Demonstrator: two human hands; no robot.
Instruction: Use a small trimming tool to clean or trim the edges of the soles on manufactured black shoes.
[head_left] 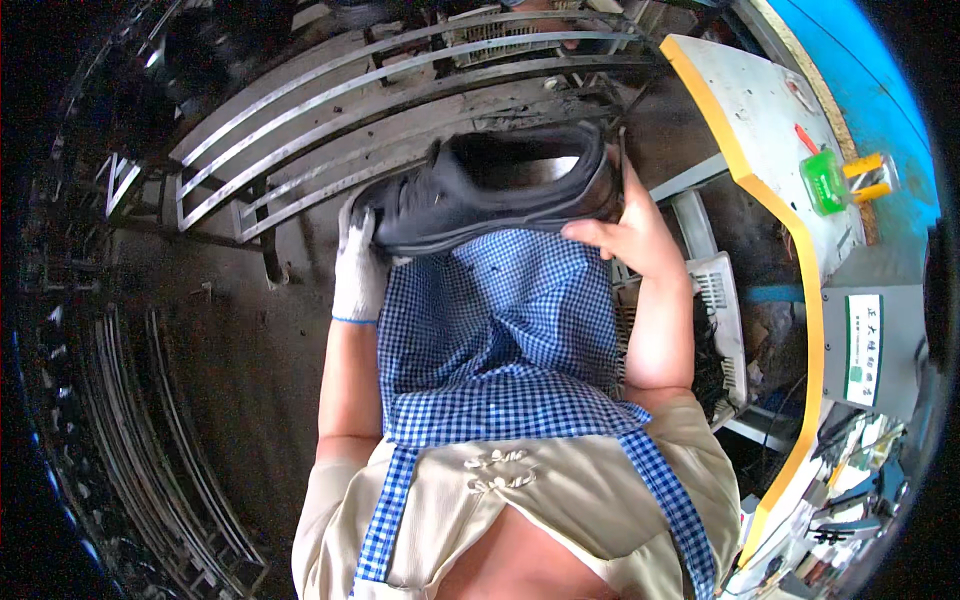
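Note:
A black lace-up style shoe (450,200) is held up in front of me, its toe to the left and its heel to the right. Through its opening a pale insole shows. My left hand (357,255), in a white knit glove with a blue cuff edge, grips the toe end. The bare right hand (630,225) is closed around the heel, thumb low on the near side and fingers behind. Most of the fingers of both hands are hidden by the shoe. Below it hangs my blue checked apron (490,320).
Long metal rail racks (330,120) stand beyond the shoe, with more rails (165,430) at the lower left. On the right is a white worktable with a yellow edge (745,165), carrying a green container (824,183). Beside my right arm sits a white plastic crate (725,330).

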